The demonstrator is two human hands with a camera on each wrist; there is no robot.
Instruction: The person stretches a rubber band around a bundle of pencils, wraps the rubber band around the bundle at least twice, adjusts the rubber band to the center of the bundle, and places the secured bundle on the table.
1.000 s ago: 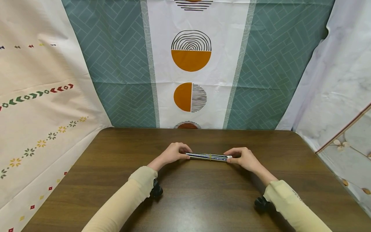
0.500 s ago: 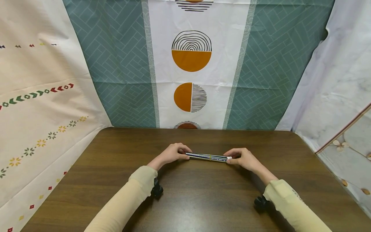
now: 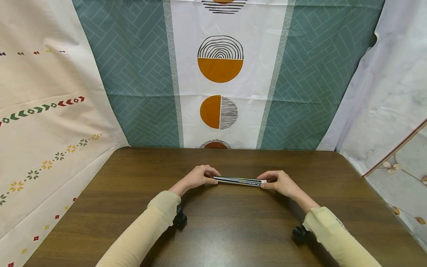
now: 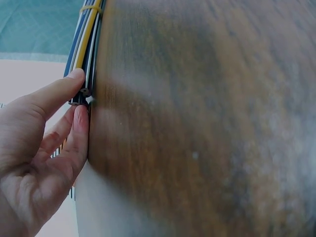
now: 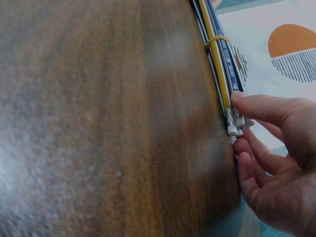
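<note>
A bundle of pencils, dark blue, yellow and black striped, lies across the wooden table with a yellow rubber band round its middle. At the bundle's left end my left hand pinches the pencils between thumb and fingers. The left wrist view shows the blunt ends of the pencils by the thumb. My right hand grips the opposite end, where white erasers in metal ferrules stick out. Its thumb presses on a blue pencil marked HB.
The brown wooden table spreads around both hands. A patterned cloth hangs behind its far edge, with further cloths at the left and right sides. Dark wrist cameras sit under both cuffs.
Both hands stay at the two ends of the pencil bundle. Only a very slight shift of the hands and bundle shows.
</note>
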